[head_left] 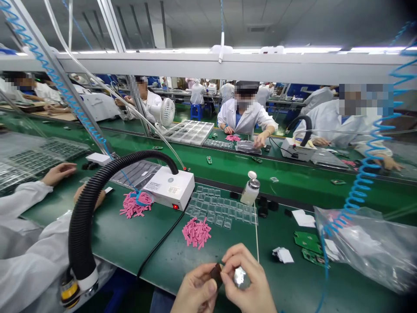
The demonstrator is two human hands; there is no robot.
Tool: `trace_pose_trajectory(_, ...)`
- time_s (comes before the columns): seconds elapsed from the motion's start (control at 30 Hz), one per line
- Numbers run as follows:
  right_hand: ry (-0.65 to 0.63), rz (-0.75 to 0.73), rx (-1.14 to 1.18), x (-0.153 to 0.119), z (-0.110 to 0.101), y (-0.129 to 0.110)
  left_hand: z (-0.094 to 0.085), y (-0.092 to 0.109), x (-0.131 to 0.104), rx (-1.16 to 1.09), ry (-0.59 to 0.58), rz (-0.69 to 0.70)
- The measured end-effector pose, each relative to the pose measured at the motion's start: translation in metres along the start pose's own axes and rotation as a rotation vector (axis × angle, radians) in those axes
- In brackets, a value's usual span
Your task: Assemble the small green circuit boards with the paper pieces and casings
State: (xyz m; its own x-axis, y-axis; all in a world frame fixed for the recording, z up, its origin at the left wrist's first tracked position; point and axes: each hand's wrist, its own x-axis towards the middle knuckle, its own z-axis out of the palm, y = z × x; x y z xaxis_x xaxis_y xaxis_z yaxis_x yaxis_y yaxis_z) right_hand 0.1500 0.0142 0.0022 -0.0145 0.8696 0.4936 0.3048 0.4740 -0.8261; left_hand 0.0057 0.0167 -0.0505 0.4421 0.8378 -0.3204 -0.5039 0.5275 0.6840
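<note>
My left hand (198, 287) is closed, pinching a small flat dark brown piece (216, 274) between thumb and fingers. My right hand (246, 278) meets it from the right, its thumb and fingertips pressed together at the piece's edge. What those fingertips grip is too small to make out. A shiny silver, foil-like thing (240, 276) shows inside the curl of the right hand; whether it is held or lies behind, I cannot tell. Beyond my hands are a heap of pink strips (196, 232) and rows of clear square plastic pieces (219, 208) on the green table.
A white box (172, 187) with a black hose (81, 217) stands left, near a co-worker's hand (60, 174). A pump bottle (250, 190) stands behind the clear pieces. Green circuit boards (308, 242), white papers (283, 255) and a plastic bag (368, 248) lie right, under a blue coiled hose (358, 187).
</note>
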Motion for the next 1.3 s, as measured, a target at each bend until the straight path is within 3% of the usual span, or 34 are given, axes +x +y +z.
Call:
trace_pose_trajectory(0.13,0.015,-0.019,-0.003,-0.005,0.001,0.004,0.009,0.006,-0.003,-0.123,-0.031,-0.091)
trace_pose_trajectory(0.37,0.065,-0.021,0.05,-0.011,-0.001,0.004,0.025,0.024,-0.008,-0.243,0.122,-0.124)
trace_pose_trajectory(0.43,0.093,0.053,0.095,-0.011,-0.003,0.006,0.024,0.027,-0.009,-0.278,0.14,-0.135)
trace_pose_trajectory(0.53,0.068,0.286,0.089,-0.014,-0.008,0.018,0.019,0.029,-0.011,-0.325,0.149,-0.109)
trace_pose_trajectory(0.67,-0.094,0.532,-0.147,-0.026,-0.016,0.051,0.015,0.031,-0.014,-0.385,0.108,-0.096)
trace_pose_trajectory(0.83,-0.143,0.461,-0.437,-0.044,-0.02,0.076,0.02,0.035,-0.019,-0.361,0.015,-0.131)
trace_pose_trajectory(0.93,-0.104,0.415,-0.381,-0.039,-0.019,0.066,0.023,0.037,-0.02,-0.218,0.015,-0.15)
trace_pose_trajectory(1.03,-0.152,0.426,-0.16,-0.025,-0.018,0.043,0.02,0.035,-0.016,0.059,0.075,-0.11)
trace_pose_trajectory(1.2,-0.335,0.407,0.05,-0.007,-0.015,0.015,0.014,0.033,-0.011,0.767,0.235,0.186)
trace_pose_trajectory(1.3,-0.382,0.399,0.03,-0.005,-0.013,0.012,0.013,0.033,-0.014,1.025,0.222,0.246)
